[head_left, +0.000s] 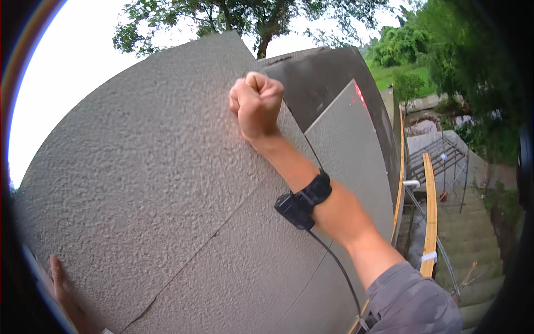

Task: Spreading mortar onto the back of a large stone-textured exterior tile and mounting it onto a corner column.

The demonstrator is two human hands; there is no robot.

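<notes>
At the centre and left of the view, a big grey textured panel (139, 156) lies against the wall, filling most of the frame. Long axis runs on a slant, lower left to upper right; its upper right corner points up toward the tree (267, 33). Top edge looks bowed, fisheye bend. Short right-hand edge drops from that corner down to the right. Bottom edge meets a lower panel (222, 289) of the same finish along a thin dark seam (216, 234), slanted the same way.

Right hand (257, 106): clenched into a fist, fingers curled in, in front of the panel near its right edge; whether it touches the face, can't tell. Black strapped device (296, 210) on the forearm, black cable (337, 259) trailing down from it. Grey patterned sleeve (414, 300) below.

Left hand (60, 284): lower left, by the panel's left edge, one digit upright against it; rest is blurred and cut off by the rim, so can't tell if it grips or just rests.

Right of the panel: dark grey wall (311, 83), plus another grey panel (350, 133) with red marks (357, 94) near its top corner. Farther right, wooden plank (430, 211) and metal frame (439, 158), lower down.
</notes>
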